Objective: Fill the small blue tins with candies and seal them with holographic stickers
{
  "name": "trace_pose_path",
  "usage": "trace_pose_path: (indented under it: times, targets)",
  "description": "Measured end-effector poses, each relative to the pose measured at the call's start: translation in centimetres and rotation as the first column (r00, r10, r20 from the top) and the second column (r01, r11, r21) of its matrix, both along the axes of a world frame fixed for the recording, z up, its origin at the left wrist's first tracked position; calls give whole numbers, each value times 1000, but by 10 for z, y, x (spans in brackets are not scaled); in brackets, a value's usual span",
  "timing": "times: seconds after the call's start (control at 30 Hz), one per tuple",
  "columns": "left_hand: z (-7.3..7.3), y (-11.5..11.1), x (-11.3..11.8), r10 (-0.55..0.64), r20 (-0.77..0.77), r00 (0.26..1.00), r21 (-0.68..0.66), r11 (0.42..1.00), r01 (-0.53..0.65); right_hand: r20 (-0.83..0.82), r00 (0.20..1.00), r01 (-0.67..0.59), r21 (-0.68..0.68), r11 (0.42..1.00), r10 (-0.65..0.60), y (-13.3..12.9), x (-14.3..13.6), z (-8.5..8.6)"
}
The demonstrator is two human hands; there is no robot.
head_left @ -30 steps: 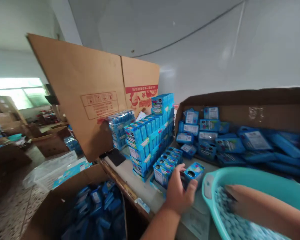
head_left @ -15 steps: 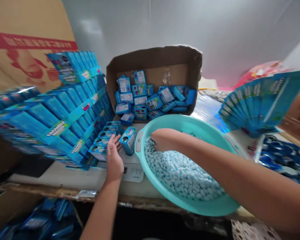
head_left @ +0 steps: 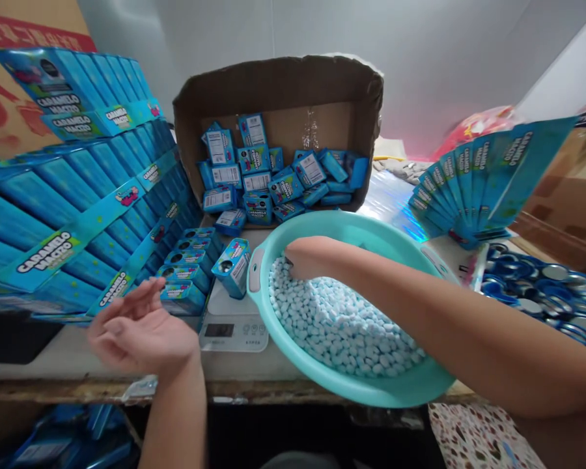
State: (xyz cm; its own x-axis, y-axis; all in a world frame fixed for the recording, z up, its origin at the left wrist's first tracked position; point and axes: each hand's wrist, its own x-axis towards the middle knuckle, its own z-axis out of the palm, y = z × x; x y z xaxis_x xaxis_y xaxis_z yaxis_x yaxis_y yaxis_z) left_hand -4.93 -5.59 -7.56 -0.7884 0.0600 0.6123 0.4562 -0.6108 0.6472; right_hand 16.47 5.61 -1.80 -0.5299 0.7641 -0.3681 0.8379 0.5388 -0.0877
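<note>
Two bare hands, well apart above the bench (head_left: 227,369). Left hand (head_left: 144,332): palm turned up, fingers loosely curled and spread a little, nothing seen in it. Half a second earlier it was beside the single blue container (head_left: 234,277); now it is farther left, at the near end of the short row of blue containers (head_left: 188,256). Whether a fingertip brushes that row cannot be told.

Single container: upright, apparently on the plate of the white scale (head_left: 234,333), just left of the turquoise basin (head_left: 395,392). It is the same place as before, with no hand on it. Display unreadable.

Right hand (head_left: 306,255): in the basin's far left part, much as half a second ago. Fingertips sunk among pale blue pieces (head_left: 351,329); whether they are together on any cannot be told.

Meaning, as judged: left hand freed, handling rests with the right, at the pieces.

Around: stacked blue boxes (head_left: 73,215) left, carton of blue packs (head_left: 283,120) far, silver-and-blue discs (head_left: 542,286) right.
</note>
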Motion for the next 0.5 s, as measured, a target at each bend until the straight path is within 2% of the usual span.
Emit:
trace_pose_path:
  times: [0.1,0.2,0.4,0.5]
  targets:
    - [0,0,-9,-75,84,994,-35,996,78,143,989,-35,-48,998,41,0,0,7]
    - [-2,0,-12,-128,139,982,-86,986,140,192,979,-63,-60,996,74,-1,-1,10]
    - [-1,-2,-10,-143,162,976,-104,982,161,182,981,-55,-75,996,68,-1,-1,8]
    - [-1,-2,-7,-166,155,974,-68,982,178,129,991,-28,-83,996,39,-1,1,7]
